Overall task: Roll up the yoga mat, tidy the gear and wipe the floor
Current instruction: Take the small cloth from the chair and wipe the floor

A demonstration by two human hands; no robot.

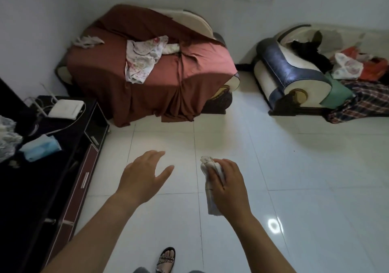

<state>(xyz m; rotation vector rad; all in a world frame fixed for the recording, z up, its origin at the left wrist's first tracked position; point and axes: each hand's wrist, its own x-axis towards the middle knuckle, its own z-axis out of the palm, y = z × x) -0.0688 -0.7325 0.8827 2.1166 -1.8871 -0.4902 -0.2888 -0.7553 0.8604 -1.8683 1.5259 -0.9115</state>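
Observation:
My right hand (228, 185) is closed around a bunched white cloth (210, 199), held upright above the glossy white tile floor (305, 167). The cloth's ends stick out above and below my fingers. My left hand (143, 175) hovers beside it, palm down, fingers spread and empty. No yoga mat is in view.
A dark TV cabinet (69, 188) runs along the left, carrying a white router (66, 108) and a blue tissue pack (41, 147). An armchair under a brown sheet (147, 78) stands ahead, a second sofa (294, 76) piled with clothes at right. My sandalled foot (166, 260) shows at the bottom.

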